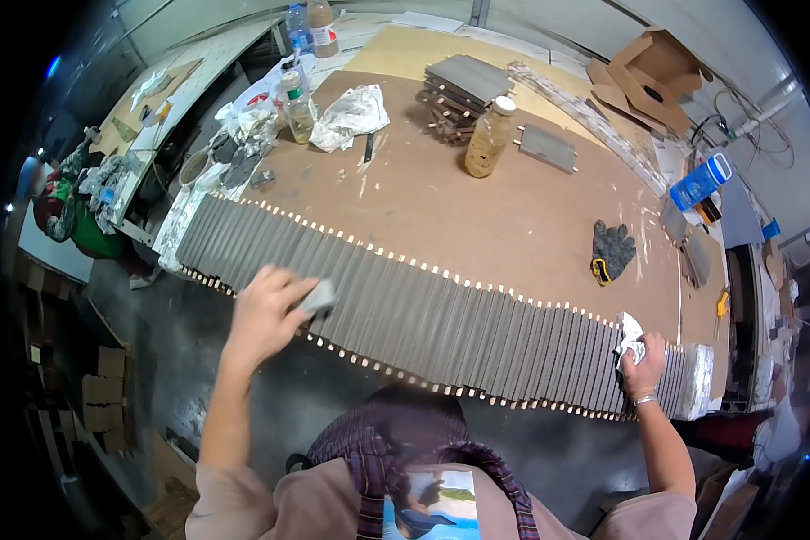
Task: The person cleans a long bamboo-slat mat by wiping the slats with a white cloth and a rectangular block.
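- The row of dark grey slats (423,310), with pale pegs along both long edges, runs in a curve from the middle left of the frame to the lower right, along the near edge of the brown desk (531,229); the slats show no readable marking.
- The left hand (263,310), left of centre and blurred, has its grip closed around a light grey block (319,299) over the slats; the blur hides whether block and slats touch.
- The right hand (643,364), lower right, has its grip drawn in on a white crumpled piece (630,331), paper or cloth I cannot tell, at the row's right end.
- A large bottle (322,31) at the upper left wears a pale label with a red patch; its print is too small to read.
- A green-capped bottle (296,108) below it carries a green label.
- A bottle of yellowish-brown liquid (490,144), upper centre, stands beside a stack of grey panels (468,81), its white cap on.
- A blue container (700,183), upper right, bears pale marks.
- A dark grey glove (612,250) with a yellow cuff lies right of centre.
- A colourful picture is printed on the wearer's shirt (454,504), bottom centre.
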Demonstrator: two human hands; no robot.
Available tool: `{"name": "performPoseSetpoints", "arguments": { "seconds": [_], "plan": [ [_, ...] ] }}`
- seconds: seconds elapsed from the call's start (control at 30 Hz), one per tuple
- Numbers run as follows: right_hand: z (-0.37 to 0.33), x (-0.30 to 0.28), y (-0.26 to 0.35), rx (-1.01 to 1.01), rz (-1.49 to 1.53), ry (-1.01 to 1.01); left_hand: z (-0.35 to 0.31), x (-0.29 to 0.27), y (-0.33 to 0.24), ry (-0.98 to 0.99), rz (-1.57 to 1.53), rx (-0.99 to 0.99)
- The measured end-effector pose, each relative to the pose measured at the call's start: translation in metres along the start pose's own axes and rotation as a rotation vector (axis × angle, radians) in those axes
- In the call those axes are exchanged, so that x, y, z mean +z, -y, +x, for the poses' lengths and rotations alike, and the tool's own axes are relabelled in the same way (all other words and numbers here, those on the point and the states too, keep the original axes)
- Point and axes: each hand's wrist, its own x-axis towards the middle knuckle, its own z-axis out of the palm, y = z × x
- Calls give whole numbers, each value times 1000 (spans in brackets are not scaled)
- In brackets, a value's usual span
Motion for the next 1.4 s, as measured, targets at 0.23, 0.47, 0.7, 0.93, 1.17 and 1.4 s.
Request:
{"name": "performPoseSetpoints", "arguments": {
  "seconds": [0.23, 0.47, 0.7, 0.93, 1.17, 1.4],
  "plan": [
    [-3, 0, -1, -13, -1, -18, -4, 23, -8, 55, 56, 57],
    [-2, 1, -3, 4, 0, 15, -26, -5, -14, 43, 19, 56],
    [-3, 2, -6, 14, -4, -10, -21, 18, -4, 50, -7, 110],
    [-1, 3, 0, 12, 27, 9, -27, -4, -24, 8, -30, 88],
    [-3, 2, -4, 15, -24, 3, -4, 30, -24, 102, -113, 141],
    [-3, 1, -1, 17, 18, 15, 6, 21, -22, 145, -135, 157]
  ]
}}
